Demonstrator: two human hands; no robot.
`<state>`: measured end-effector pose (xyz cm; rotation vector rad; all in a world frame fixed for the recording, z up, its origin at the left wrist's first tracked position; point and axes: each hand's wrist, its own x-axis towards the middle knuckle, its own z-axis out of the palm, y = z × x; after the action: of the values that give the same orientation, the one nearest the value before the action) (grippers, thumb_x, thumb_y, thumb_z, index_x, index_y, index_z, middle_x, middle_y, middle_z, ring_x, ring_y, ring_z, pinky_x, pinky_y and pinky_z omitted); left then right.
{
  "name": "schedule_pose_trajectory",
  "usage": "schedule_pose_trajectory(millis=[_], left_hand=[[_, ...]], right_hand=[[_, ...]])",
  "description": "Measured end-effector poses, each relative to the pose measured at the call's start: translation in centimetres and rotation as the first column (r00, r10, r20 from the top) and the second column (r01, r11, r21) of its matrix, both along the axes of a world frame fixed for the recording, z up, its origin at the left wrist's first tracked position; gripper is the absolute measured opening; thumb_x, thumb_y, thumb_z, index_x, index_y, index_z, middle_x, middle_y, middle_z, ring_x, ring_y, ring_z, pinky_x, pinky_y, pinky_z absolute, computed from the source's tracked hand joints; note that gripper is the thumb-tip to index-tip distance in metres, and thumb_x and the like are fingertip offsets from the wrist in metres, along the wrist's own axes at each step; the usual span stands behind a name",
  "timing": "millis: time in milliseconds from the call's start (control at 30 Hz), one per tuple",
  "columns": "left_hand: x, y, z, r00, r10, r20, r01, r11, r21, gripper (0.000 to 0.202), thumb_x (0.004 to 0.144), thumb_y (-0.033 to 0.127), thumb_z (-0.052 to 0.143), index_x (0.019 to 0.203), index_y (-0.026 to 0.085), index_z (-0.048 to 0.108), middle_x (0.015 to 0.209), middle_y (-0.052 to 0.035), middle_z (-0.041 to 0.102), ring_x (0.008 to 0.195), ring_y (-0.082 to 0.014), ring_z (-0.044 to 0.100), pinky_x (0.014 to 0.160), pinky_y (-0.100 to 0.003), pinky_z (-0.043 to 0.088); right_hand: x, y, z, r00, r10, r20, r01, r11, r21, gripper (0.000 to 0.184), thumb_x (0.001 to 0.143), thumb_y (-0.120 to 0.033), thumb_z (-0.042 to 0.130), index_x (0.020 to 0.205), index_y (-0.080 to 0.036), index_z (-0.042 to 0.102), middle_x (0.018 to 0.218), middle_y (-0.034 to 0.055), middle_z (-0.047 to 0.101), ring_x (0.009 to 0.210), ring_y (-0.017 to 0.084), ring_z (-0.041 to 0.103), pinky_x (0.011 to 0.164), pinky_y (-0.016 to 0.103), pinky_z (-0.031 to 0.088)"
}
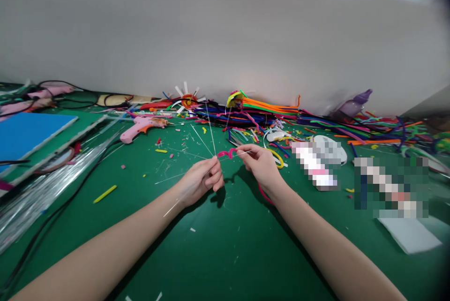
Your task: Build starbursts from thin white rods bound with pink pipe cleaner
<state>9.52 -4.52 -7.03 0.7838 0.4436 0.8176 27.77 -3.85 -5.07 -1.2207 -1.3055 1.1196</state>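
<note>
My left hand (202,179) is closed in a pinch on several thin, whitish rods (212,133), which fan out from its fingertips. A pink pipe cleaner (230,153) is coiled loosely around the rod that points toward my right hand (260,164). That hand pinches the pipe cleaner and rod at the right end of the coil. The pipe cleaner's loose tail (265,195) hangs below my right wrist. Both hands are above the green table (207,254), and scissors (235,141) lie just behind them, partly hidden.
A pink glue gun (140,127) lies at the left with its black cord. Bundled pipe cleaners (270,106) line the back near a purple bottle (351,106). At the left are a blue board (31,134) and clear plastic wrap (66,181). Yellow scraps (105,194) dot the table.
</note>
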Motion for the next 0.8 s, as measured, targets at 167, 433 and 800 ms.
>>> schedule_pose_trajectory(millis=[167, 433, 800], left_hand=[[0.1, 0.2, -0.2, 0.997, 0.052, -0.053, -0.051, 0.999, 0.011, 0.035, 0.092, 0.03, 0.043, 0.06, 0.017, 0.042, 0.041, 0.0068, 0.032, 0.041, -0.0099, 0.044, 0.054, -0.024, 0.034], [0.3, 0.2, -0.1, 0.907, 0.325, -0.266, -0.272, 0.938, 0.216, 0.036, 0.09, 0.037, 0.048, 0.06, 0.018, 0.043, 0.044, 0.0066, 0.036, 0.041, -0.0094, 0.045, 0.05, -0.023, 0.033], [0.3, 0.1, -0.4, 0.884, 0.4, -0.241, -0.351, 0.909, 0.223, 0.038, 0.091, 0.042, 0.045, 0.061, 0.018, 0.044, 0.045, 0.0065, 0.036, 0.04, -0.0087, 0.043, 0.048, -0.022, 0.035]], right_hand=[[0.3, 0.3, 0.2, 0.981, -0.079, -0.175, 0.095, 0.992, 0.087, 0.022, 0.076, -0.039, 0.066, 0.086, -0.02, 0.062, 0.049, -0.009, 0.035, 0.042, 0.005, 0.028, 0.041, 0.022, 0.019], [2.1, 1.2, 1.5, 0.758, -0.438, -0.483, 0.561, 0.816, 0.141, 0.017, 0.081, -0.034, 0.058, 0.086, -0.024, 0.044, 0.068, -0.0077, 0.042, 0.045, 0.004, 0.03, 0.042, 0.021, 0.022], [0.2, -0.5, 0.5, 0.81, -0.375, 0.45, 0.091, 0.839, 0.536, 0.032, 0.087, -0.025, 0.048, 0.119, -0.021, 0.052, 0.127, 0.0112, 0.052, 0.123, 0.024, 0.043, 0.104, 0.047, 0.033]])
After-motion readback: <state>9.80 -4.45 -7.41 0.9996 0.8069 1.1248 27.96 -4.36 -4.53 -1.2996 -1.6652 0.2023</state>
